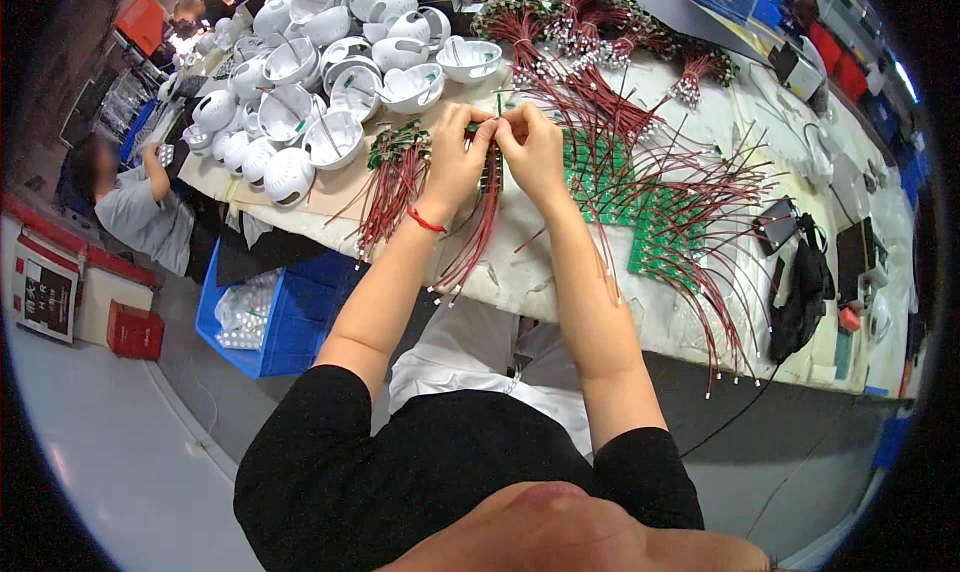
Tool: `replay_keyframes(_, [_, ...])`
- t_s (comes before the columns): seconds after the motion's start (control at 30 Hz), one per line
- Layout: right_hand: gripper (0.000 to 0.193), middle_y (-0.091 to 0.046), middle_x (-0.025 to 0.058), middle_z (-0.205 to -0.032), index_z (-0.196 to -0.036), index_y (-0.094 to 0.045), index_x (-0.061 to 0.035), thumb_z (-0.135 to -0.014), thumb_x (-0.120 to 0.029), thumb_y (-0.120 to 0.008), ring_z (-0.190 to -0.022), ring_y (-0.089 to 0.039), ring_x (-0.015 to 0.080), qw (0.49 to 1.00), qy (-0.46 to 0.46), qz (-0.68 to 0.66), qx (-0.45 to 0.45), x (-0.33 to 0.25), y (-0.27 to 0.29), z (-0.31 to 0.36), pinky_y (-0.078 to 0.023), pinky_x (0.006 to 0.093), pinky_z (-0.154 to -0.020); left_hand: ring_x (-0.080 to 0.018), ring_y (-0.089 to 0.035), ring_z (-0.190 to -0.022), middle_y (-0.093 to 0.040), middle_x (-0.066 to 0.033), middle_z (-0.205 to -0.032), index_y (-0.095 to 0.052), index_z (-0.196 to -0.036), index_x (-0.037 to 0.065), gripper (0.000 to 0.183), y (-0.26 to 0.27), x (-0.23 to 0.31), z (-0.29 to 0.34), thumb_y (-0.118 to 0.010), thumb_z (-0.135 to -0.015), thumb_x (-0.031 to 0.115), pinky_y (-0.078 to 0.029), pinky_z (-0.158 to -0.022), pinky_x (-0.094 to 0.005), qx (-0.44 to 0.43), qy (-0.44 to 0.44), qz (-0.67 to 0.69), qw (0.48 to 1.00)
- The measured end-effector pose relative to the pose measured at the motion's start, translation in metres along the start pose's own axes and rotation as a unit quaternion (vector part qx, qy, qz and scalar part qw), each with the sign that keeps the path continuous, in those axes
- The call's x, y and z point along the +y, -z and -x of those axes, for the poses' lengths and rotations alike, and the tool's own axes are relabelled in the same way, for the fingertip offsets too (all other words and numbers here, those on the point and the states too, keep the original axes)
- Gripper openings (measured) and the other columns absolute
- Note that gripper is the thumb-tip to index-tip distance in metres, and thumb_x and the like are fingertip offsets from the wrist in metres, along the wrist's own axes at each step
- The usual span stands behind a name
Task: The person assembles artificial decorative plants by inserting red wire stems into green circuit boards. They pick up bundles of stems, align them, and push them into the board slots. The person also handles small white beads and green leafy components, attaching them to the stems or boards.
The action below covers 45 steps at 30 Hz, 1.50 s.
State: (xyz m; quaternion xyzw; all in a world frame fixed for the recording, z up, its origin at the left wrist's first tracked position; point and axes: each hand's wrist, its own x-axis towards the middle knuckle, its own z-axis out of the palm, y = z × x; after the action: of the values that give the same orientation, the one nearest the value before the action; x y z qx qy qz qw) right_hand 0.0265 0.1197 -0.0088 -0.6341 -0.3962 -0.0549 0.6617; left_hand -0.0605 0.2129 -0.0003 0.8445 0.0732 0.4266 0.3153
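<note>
Fingertips of my left hand [460,154] and my right hand [533,156] meet over the worktable, both closed in a pinch. Between them a narrow green circuit board [499,102] sticks up, seemingly edge-on; its lower part is hidden by the fingers. Dark red and black wires [483,234] hang below the hands toward the table's front edge. Left of my left hand lies a pile of small green boards with red wires [392,177]. Beside my right forearm, green circuit board panels [664,234] lie flat with many red wires spread across them.
White round plastic shells [333,138] crowd the table's far left. Bundled red wires [585,17] with white connectors lie at the back. A black bag [805,290] rests at the right. A blue bin [290,322] stands below the left edge; another person [150,207] sits at far left.
</note>
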Motion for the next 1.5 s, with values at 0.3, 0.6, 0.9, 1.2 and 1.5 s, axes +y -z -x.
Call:
replay_keyframes(0.3, [0.010,-0.065,0.0121,-0.069,-0.080,-0.062,0.0023,-0.079,-0.008,-0.062,-0.060,-0.062,0.0174,0.994,-0.060,-0.012,-0.090,0.010,0.001,-0.001,-0.049,0.0294,-0.058,-0.0067,-0.049,-0.072,-0.054,0.0002,-0.079,-0.056,-0.097,0.003,0.015,-0.003,-0.024,0.006,-0.052,-0.093,0.017,-0.041,-0.066,-0.0219,0.054,0.170,0.227,0.957])
replay_keyframes(0.6, [0.011,-0.064,0.0151,-0.073,-0.082,-0.060,0.0034,-0.079,-0.007,-0.060,-0.065,-0.063,0.0217,0.993,-0.021,-0.007,-0.115,0.014,0.001,-0.001,-0.049,0.0319,-0.061,-0.0083,-0.047,-0.066,-0.052,-0.0007,-0.077,-0.057,-0.091,0.006,0.012,0.022,-0.035,-0.001,-0.050,-0.091,0.016,-0.037,-0.058,-0.0214,0.038,0.293,0.467,0.834])
replay_keyframes(0.9, [0.014,-0.058,0.0179,-0.067,-0.075,-0.054,0.0034,-0.079,-0.009,-0.060,-0.061,-0.058,0.0302,0.994,0.039,0.036,-0.097,0.007,-0.003,0.001,-0.044,0.0378,-0.056,-0.0050,-0.050,-0.075,-0.058,0.0003,-0.085,-0.059,-0.092,0.003,0.020,0.003,-0.026,0.009,-0.057,-0.090,0.023,-0.041,-0.065,-0.0221,-0.053,0.168,0.179,0.968])
replay_keyframes(1.2, [0.015,-0.060,0.0182,-0.071,-0.078,-0.056,0.0029,-0.078,-0.011,-0.063,-0.063,-0.060,0.0297,0.996,0.050,0.002,-0.072,0.007,-0.006,0.003,-0.046,0.0366,-0.058,-0.0231,-0.052,-0.078,-0.055,-0.0120,-0.081,-0.054,-0.083,-0.001,0.020,-0.007,-0.021,0.012,-0.056,-0.088,0.018,-0.041,-0.073,-0.0341,0.055,0.121,0.047,0.990])
replay_keyframes(1.5, [0.010,-0.063,0.0146,-0.067,-0.079,-0.061,0.0027,-0.077,-0.008,-0.061,-0.058,-0.060,0.0210,0.990,0.016,0.012,-0.142,0.013,-0.003,0.004,-0.047,0.0320,-0.056,-0.0012,-0.046,-0.069,-0.059,0.0027,-0.084,-0.063,-0.103,0.004,0.021,0.021,-0.023,0.007,-0.048,-0.088,0.010,-0.036,-0.059,-0.0172,-0.121,0.202,0.213,0.948])
